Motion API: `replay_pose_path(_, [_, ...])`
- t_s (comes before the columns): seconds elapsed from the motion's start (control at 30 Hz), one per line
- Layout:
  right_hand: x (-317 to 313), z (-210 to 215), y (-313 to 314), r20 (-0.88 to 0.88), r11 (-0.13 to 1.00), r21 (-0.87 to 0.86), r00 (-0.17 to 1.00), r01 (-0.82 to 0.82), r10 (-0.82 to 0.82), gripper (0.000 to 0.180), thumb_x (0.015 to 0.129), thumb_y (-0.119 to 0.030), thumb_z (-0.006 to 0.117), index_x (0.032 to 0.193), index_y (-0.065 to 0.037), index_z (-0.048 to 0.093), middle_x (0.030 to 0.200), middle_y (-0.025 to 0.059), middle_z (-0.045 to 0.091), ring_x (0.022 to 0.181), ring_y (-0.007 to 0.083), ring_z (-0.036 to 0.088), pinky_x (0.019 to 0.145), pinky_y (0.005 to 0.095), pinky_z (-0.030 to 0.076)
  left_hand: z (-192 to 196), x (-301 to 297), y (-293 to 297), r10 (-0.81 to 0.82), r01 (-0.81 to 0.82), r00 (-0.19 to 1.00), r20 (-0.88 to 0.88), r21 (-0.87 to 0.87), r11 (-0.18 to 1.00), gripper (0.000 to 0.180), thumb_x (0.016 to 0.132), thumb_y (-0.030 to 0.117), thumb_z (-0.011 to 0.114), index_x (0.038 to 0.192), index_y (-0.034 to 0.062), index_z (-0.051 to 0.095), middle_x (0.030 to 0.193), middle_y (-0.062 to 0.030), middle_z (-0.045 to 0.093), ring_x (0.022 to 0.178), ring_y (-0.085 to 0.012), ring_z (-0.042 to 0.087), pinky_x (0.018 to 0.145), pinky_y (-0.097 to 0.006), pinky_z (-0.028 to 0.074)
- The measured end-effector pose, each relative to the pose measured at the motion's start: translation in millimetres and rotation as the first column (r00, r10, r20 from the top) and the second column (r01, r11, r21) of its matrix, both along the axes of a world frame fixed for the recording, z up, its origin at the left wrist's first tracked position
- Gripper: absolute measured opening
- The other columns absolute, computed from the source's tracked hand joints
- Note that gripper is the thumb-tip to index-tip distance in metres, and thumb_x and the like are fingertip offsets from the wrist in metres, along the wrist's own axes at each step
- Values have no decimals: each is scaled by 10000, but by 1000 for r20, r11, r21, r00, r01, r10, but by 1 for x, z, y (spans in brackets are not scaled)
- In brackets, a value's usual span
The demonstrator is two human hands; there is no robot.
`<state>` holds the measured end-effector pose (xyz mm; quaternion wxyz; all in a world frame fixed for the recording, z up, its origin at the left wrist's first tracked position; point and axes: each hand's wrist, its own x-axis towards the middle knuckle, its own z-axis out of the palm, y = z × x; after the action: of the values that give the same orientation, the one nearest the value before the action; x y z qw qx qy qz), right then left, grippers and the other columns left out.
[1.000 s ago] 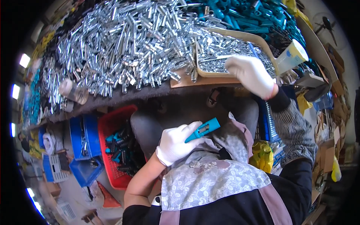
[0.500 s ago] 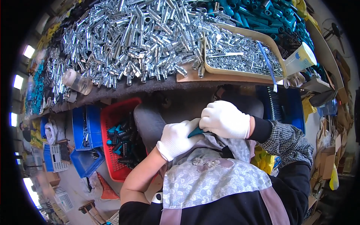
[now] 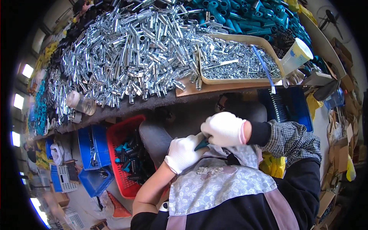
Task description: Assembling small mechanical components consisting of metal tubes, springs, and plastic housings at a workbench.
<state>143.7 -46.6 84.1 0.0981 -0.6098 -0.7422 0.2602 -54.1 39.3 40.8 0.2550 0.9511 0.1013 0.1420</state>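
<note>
Over my apron, my left hand point(image 3: 184, 153) in a white knitted glove is closed round a teal part point(image 3: 201, 144), of which only a small piece shows between the two hands. My right hand point(image 3: 223, 129), gloved the same way, is curled closed against the far end of that part. Its fingers hide whatever they grip. Beyond the hands, the workbench carries a large heap of shiny metal tube fittings point(image 3: 142, 50). A shallow tray point(image 3: 237, 81) of small metal pieces stands right of the heap, with a blue stick point(image 3: 263, 67) lying across it.
Teal tubular parts point(image 3: 249, 19) are piled at the back right. A paper cup point(image 3: 297, 55) leans beside the tray; a clear bottle point(image 3: 81, 103) lies at the bench's left edge. Below are a red basket point(image 3: 122, 179) of black and teal parts, and blue bins point(image 3: 92, 147) point(image 3: 303, 115).
The view has shifted, so the bench sits slightly differently. Both hands stay together at the teal part; my right hand has turned a little and lies lower in the picture.
</note>
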Motion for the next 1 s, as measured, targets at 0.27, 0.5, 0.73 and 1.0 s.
replay_pose_path(0.27, [33,-15,7,-447,739,-659,862,-139,-237,458,867,-364,749,1042,55,688,814,99,697,679,156,674,603,307,537,8,-2,1,-52,49,998,35,67,997,453,781,317,785,1173,113,684,755,-97,640,638,-299,665,583,-394,528])
replay_pose_path(0.5, [12,-13,-5,-249,962,-259,956,87,-153,498,858,-472,716,913,22,722,757,234,674,718,362,694,660,422,531,15,1,5,-43,43,998,45,1,999,460,754,254,795,1174,106,679,830,-109,664,693,-304,676,610,-392,535])
replay_pose_path(0.73, [77,27,31,366,816,577,884,31,-292,133,835,-223,652,899,-138,730,796,82,654,781,282,671,692,384,545,11,7,15,42,-37,985,170,-34,999,473,704,138,808,1153,69,677,985,-135,675,909,-337,660,785,-406,539])
replay_pose_path(1.0, [126,-1,57,-38,716,422,800,556,-599,214,851,-295,683,883,-88,730,846,159,701,843,368,685,760,457,530,5,8,2,132,-98,970,205,-171,980,467,714,105,808,1158,48,674,992,-148,678,885,-339,668,769,-393,538])
